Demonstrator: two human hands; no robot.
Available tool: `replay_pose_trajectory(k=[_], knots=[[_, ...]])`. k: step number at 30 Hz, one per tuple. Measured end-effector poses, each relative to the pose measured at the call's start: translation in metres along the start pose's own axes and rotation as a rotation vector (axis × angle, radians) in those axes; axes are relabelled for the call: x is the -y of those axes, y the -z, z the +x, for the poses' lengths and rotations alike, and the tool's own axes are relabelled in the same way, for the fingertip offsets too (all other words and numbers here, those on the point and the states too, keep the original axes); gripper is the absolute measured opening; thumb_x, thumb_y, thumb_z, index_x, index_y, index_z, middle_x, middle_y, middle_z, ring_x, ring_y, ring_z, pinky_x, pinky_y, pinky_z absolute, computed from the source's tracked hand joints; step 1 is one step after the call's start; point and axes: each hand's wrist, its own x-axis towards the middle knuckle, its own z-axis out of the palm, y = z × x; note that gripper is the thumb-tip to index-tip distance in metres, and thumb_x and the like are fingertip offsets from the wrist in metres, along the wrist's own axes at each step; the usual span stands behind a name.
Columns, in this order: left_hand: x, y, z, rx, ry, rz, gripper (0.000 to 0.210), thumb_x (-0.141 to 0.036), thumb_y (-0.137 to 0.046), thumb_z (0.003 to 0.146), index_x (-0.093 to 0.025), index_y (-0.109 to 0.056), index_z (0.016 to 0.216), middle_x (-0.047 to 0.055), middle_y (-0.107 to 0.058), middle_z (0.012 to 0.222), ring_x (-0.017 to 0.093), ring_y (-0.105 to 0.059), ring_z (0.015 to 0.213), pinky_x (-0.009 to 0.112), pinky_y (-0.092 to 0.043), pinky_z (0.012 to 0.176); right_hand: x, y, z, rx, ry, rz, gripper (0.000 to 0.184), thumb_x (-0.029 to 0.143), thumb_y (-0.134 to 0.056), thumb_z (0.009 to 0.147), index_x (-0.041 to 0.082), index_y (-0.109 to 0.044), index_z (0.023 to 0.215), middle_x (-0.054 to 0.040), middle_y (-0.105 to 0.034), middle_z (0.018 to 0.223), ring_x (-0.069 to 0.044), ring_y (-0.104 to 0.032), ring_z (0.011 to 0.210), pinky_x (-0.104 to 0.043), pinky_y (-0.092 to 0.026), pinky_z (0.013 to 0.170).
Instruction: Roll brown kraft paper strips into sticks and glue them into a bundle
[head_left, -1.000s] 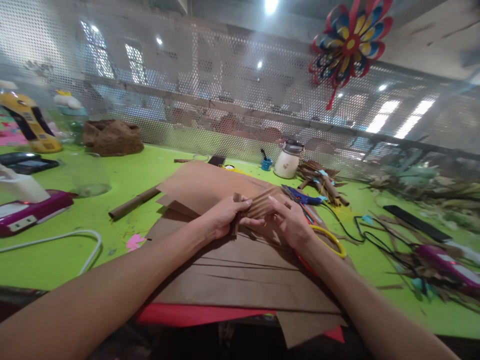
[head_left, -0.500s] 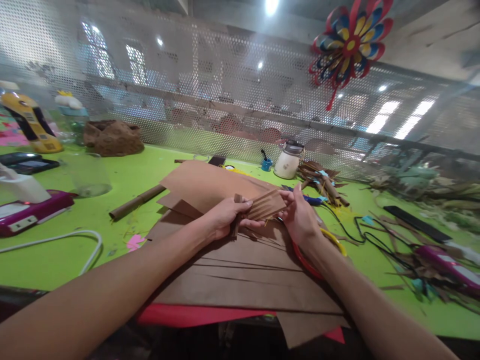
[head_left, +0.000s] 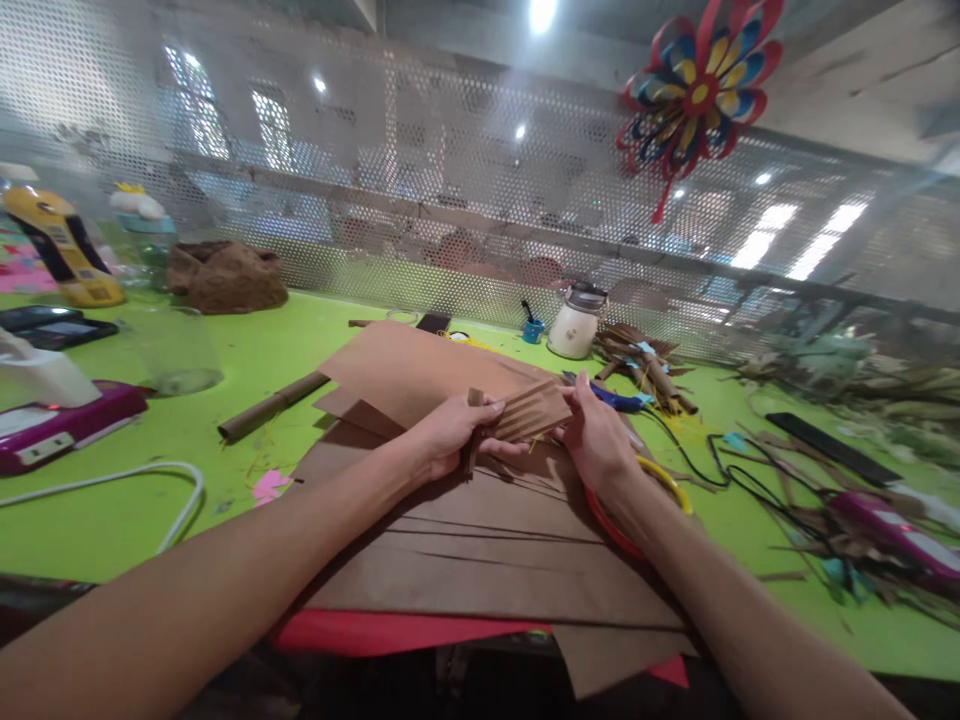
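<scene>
My left hand [head_left: 452, 436] is closed on a small bundle of brown paper strips [head_left: 531, 412], thumb on top and fingers beneath. A short upright folded strip [head_left: 473, 430] is held in the same grip. My right hand [head_left: 598, 432] pinches the right end of the bundle between thumb and fingers. Below both hands lie stacked brown paper sheets [head_left: 495, 575], with slit lines across them. Beside my right wrist, partly hidden by it, are a red loop [head_left: 611, 525] and a yellow loop [head_left: 669, 482], which look like scissor handles.
A rolled brown tube [head_left: 274, 405] lies left on the green table [head_left: 247, 530]. Behind stand a white jar [head_left: 574, 325] and a small blue pot [head_left: 533, 329]. A blue-handled tool with a black cord [head_left: 679, 440] lies right, near scraps and a purple power strip [head_left: 900, 535].
My right thumb has come down from a raised position onto the end of the paper strips, and the fingers have closed in. My left hand has stayed nearly still.
</scene>
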Motion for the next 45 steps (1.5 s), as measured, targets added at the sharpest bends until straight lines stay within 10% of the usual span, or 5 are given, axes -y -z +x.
replay_pose_trajectory(k=[22, 35, 45], knots=[[0.003, 0.005, 0.003, 0.013, -0.102, -0.002, 0.014, -0.016, -0.047, 0.082, -0.007, -0.056, 0.088, 0.015, -0.065, 0.086, 0.019, -0.066, 0.072, 0.029, -0.054, 0.068, -0.010, 0.003, 0.000, 0.092, 0.020, 0.046, 0.022, 0.035, -0.067, 0.064, 0.016, -0.057, 0.065, 0.0019, -0.054, 0.061, -0.010, -0.048, 0.055, -0.023, -0.041, 0.054], [0.003, 0.010, 0.005, -0.136, -0.090, -0.033, 0.015, -0.020, -0.050, 0.080, -0.008, -0.055, 0.088, 0.013, -0.064, 0.080, 0.018, -0.064, 0.073, 0.028, -0.053, 0.062, -0.003, 0.006, 0.000, -0.131, 0.753, -0.807, 0.011, 0.022, -0.051, 0.078, 0.019, -0.061, 0.079, -0.0013, -0.055, 0.068, -0.015, -0.050, 0.064, -0.027, -0.041, 0.061], [-0.003, 0.002, -0.003, -0.011, 0.049, 0.071, 0.032, -0.039, -0.049, 0.080, -0.009, -0.056, 0.073, 0.009, -0.061, 0.061, 0.009, -0.056, 0.049, 0.013, -0.020, 0.031, -0.006, 0.007, -0.002, -0.114, 0.864, -0.948, 0.015, 0.018, -0.047, 0.082, 0.021, -0.061, 0.084, -0.0045, -0.054, 0.078, -0.017, -0.051, 0.076, -0.031, -0.043, 0.068]])
